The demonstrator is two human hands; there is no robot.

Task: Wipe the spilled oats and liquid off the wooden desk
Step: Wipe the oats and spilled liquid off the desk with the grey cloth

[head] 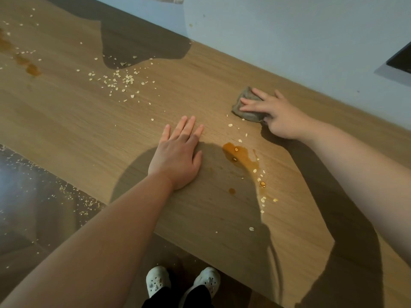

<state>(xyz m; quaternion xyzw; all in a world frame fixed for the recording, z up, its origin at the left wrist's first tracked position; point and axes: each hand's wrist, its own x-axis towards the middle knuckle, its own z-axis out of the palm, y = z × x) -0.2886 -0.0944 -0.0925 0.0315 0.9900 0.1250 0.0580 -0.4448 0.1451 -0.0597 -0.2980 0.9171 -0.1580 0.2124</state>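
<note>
The wooden desk point(89, 121) runs diagonally across the view. My right hand point(275, 114) presses a crumpled grey cloth point(246, 107) flat against the desk near its far edge, fingers straight on top and thumb at the cloth's near side. My left hand point(178, 154) lies flat on the wood, palm down, fingers together. Just right of it is a brown liquid puddle point(240, 155) with oat flakes in it and a trail running toward me. Scattered oats point(124, 80) lie farther left, and another brown spill point(29, 65) sits at the far left.
A pale blue wall point(289, 36) borders the desk's far edge. A dark object point(400, 58) shows on the wall at right. Oats also lie on the floor point(73, 196) below the desk's near edge. My feet in white clogs point(182, 281) stand by the desk.
</note>
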